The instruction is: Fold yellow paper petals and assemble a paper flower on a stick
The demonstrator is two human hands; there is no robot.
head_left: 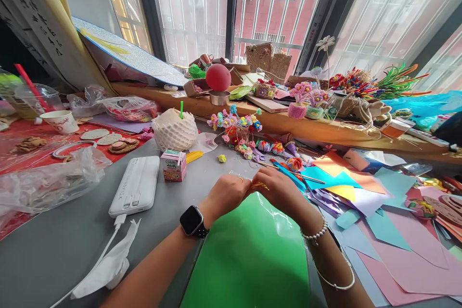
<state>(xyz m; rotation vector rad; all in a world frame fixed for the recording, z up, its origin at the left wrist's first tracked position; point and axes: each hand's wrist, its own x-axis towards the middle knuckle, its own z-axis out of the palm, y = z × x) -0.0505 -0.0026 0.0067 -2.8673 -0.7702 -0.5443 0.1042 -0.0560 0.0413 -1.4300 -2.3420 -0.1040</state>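
My left hand [228, 193] and my right hand [277, 188] meet at the far end of a glossy green board [249, 255]. Both are closed, fingertips together, around a small folded yellow strip [260, 186]. Only a bit of the strip shows between the fingers; its material is hard to make out. Just beyond the hands lie a thin wooden stick [306, 177] and a small yellow pompom-like flower [222, 158]. A cluster of colourful little flowers [236, 122] stands a little farther back.
Coloured paper sheets [407, 250] spread to the right. On the left are a white power bank [135, 185] with a cable, a small pink drink carton [174, 165] and a coconut [175, 131] with a green straw. Crafts line the wooden ledge [281, 122] under the window.
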